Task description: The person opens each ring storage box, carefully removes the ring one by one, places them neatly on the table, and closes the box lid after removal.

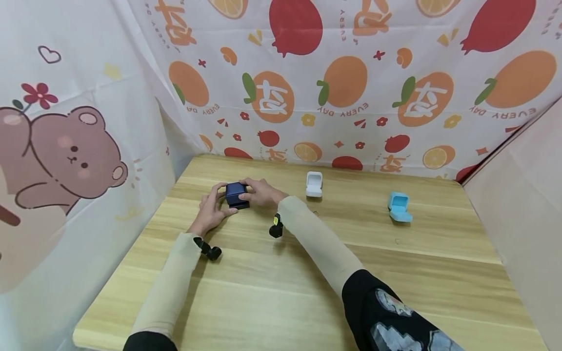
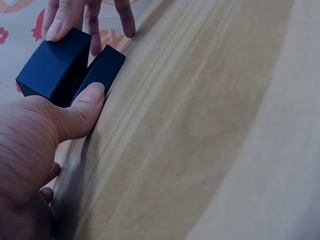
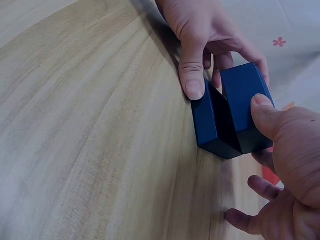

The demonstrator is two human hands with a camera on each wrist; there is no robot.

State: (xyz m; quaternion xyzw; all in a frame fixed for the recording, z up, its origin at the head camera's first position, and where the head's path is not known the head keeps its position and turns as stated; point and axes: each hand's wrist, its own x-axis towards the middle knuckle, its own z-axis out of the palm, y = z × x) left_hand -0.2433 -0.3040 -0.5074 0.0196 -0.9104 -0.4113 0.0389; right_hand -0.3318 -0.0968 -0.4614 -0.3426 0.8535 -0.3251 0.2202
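Note:
A dark blue ring box stands on the wooden table, held between both hands at the left. Its lid is tilted up from the base, leaving a narrow gap at the front. What lies inside is hidden. The left hand grips the box from its left side, the thumb pressing on the base in the left wrist view. From the right, the right hand pinches the lid, with its thumb on the front face in the right wrist view.
A white ring box stands with its lid up, right of the hands. Farther right is an opened light blue ring box. A tiny ring-like thing lies nearer the front. Printed cloth walls border the table at back and sides.

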